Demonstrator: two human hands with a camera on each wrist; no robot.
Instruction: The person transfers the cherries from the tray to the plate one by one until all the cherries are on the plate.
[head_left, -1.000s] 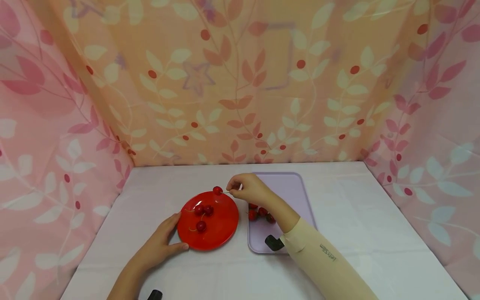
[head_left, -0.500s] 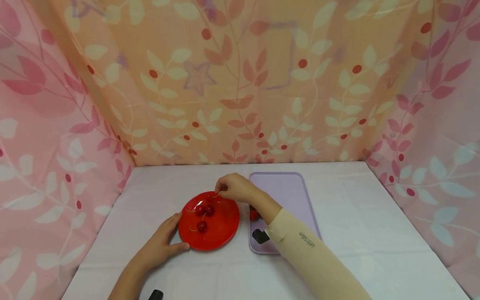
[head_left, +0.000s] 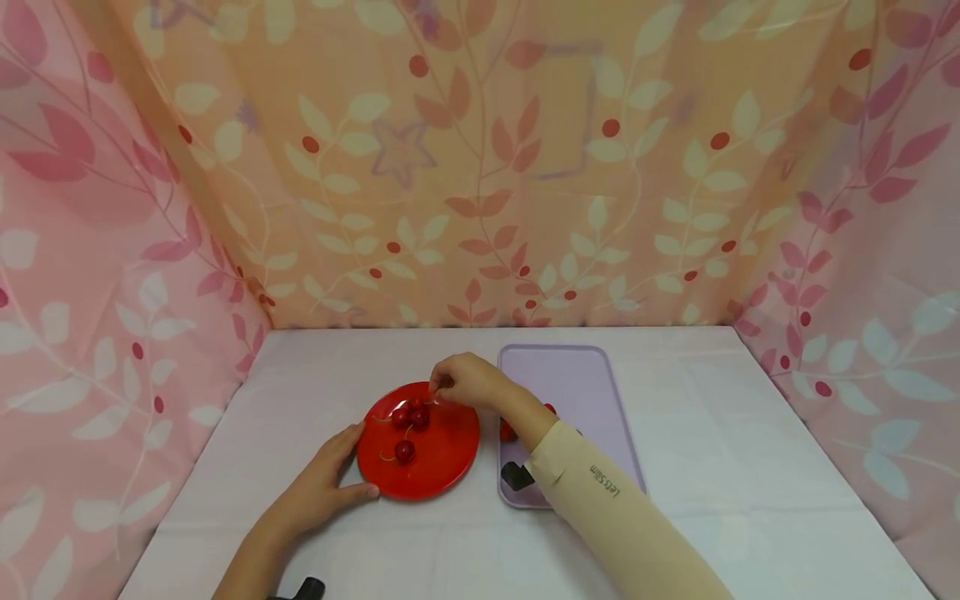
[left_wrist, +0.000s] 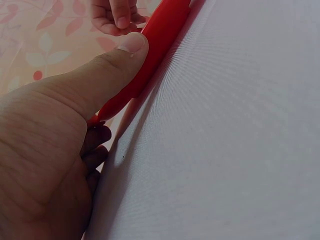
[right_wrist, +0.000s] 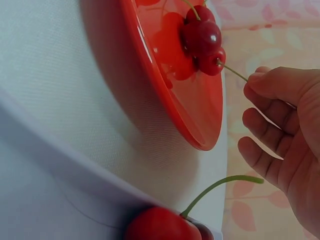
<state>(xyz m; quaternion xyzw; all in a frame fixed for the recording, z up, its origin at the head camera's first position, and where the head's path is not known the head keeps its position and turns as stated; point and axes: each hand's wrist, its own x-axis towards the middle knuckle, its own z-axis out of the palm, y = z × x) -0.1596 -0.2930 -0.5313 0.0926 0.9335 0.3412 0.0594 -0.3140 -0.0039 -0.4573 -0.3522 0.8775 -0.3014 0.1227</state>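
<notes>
My right hand [head_left: 471,382] is over the far right rim of the red plate [head_left: 444,462], pinching a cherry's thin stem between thumb and fingertip. That cherry [right_wrist: 209,65] sits against a darker cherry [right_wrist: 202,36] in the right wrist view. Another cherry [head_left: 405,451], with a curved stem, lies nearer the plate's middle. My left hand [head_left: 330,477] holds the plate's left rim. In the left wrist view its thumb [left_wrist: 112,67] presses along the edge, with the other fingers partly hidden behind.
A lilac tray [head_left: 558,371] lies right of the plate, partly covered by the right forearm. Red fruit [head_left: 508,432] rests on it; a cherry [right_wrist: 162,225] with a thick green stem shows in the right wrist view. Patterned cloth [head_left: 480,167] hangs around the white table [head_left: 712,433].
My right hand has moved left from beside the plate to over it, bringing the cherry from the far rim down beside the others. My left hand stays at the rim.
</notes>
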